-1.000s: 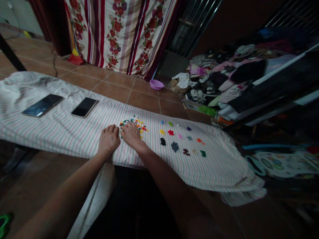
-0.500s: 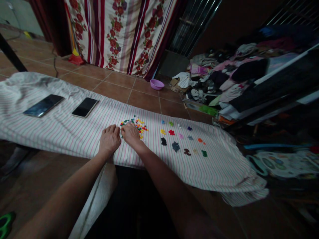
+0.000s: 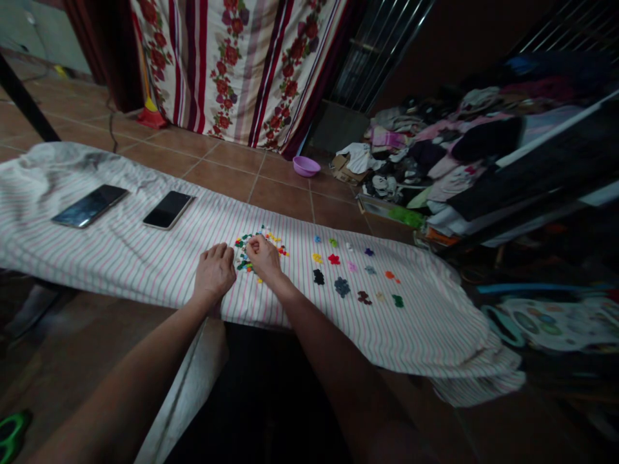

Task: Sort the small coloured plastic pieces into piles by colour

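Observation:
A mixed pile of small coloured pieces [image 3: 243,264] lies on the striped cloth [image 3: 290,303]. Over the pile is my right hand [image 3: 264,256], its fingers curled together; whatever they pinch is too small to name. My left hand [image 3: 215,269] rests on the cloth just left of the pile, fingers bent and close together, their tips partly hidden. To the right, small single-colour groups are spread in rows, among them red [image 3: 334,259], yellow [image 3: 317,258], black [image 3: 318,277], grey [image 3: 342,287], brown [image 3: 364,298], dark green [image 3: 397,301] and orange [image 3: 392,276] pieces.
Two dark-screened devices, a larger one [image 3: 90,206] and a phone [image 3: 169,209], lie on the cloth at the left. A purple basin [image 3: 306,166] sits on the tiled floor beyond. Heaped clothes [image 3: 435,138] fill the right background.
My right hand has moved slightly right over the pile, uncovering pieces on its left side. My left hand stays beside the pile. The whole view has shifted a little.

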Demonstrator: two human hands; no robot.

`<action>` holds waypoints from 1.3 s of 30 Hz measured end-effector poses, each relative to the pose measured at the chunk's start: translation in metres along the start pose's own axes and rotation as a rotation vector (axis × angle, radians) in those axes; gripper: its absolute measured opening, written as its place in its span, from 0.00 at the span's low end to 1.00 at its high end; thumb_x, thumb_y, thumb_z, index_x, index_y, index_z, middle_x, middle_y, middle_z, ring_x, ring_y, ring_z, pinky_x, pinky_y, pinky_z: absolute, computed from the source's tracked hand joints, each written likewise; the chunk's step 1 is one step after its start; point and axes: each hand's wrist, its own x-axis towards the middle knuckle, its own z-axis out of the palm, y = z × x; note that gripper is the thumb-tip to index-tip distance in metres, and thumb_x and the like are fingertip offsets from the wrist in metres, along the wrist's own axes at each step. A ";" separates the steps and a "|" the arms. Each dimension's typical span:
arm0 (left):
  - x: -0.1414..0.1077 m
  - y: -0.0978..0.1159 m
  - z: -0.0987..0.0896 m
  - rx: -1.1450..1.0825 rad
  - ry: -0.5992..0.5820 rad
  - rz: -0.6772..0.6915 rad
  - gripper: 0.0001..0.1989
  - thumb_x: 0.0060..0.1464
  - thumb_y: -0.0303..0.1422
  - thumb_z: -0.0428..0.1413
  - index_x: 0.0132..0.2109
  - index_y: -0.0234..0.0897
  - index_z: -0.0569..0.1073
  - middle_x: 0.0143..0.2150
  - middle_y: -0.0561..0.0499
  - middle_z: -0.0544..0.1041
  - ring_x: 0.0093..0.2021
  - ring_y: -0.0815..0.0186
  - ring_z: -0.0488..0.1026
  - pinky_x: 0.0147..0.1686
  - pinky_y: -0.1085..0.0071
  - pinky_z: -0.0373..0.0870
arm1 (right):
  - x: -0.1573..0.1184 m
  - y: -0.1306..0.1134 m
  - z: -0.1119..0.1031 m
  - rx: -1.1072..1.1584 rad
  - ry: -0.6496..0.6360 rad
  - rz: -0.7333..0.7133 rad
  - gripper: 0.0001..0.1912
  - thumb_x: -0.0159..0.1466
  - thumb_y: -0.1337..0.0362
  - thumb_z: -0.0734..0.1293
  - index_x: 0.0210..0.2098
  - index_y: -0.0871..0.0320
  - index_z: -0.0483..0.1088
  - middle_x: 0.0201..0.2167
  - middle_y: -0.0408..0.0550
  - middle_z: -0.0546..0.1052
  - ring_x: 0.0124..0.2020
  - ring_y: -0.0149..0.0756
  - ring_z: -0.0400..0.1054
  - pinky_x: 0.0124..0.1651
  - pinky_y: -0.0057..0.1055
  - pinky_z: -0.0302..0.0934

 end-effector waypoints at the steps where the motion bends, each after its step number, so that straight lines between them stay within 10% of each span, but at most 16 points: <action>1: 0.000 0.000 0.000 0.000 -0.003 0.000 0.14 0.61 0.31 0.44 0.49 0.38 0.72 0.52 0.40 0.74 0.54 0.53 0.69 0.49 0.57 0.63 | -0.001 0.003 -0.001 0.008 0.008 0.004 0.05 0.65 0.66 0.62 0.37 0.54 0.70 0.33 0.44 0.77 0.38 0.35 0.71 0.45 0.31 0.63; 24: -0.001 0.000 -0.003 -0.073 -0.021 -0.016 0.17 0.59 0.31 0.45 0.51 0.38 0.72 0.54 0.38 0.74 0.55 0.51 0.69 0.50 0.54 0.64 | -0.055 0.092 -0.095 0.015 0.251 0.133 0.08 0.57 0.63 0.62 0.33 0.55 0.72 0.30 0.46 0.77 0.34 0.38 0.70 0.44 0.35 0.63; 39: -0.002 -0.001 -0.004 -0.008 -0.035 -0.001 0.18 0.58 0.32 0.45 0.51 0.38 0.72 0.57 0.39 0.73 0.55 0.51 0.70 0.50 0.54 0.65 | -0.146 0.175 -0.196 -0.103 0.497 0.430 0.14 0.56 0.55 0.62 0.36 0.56 0.72 0.28 0.48 0.76 0.32 0.39 0.69 0.42 0.36 0.64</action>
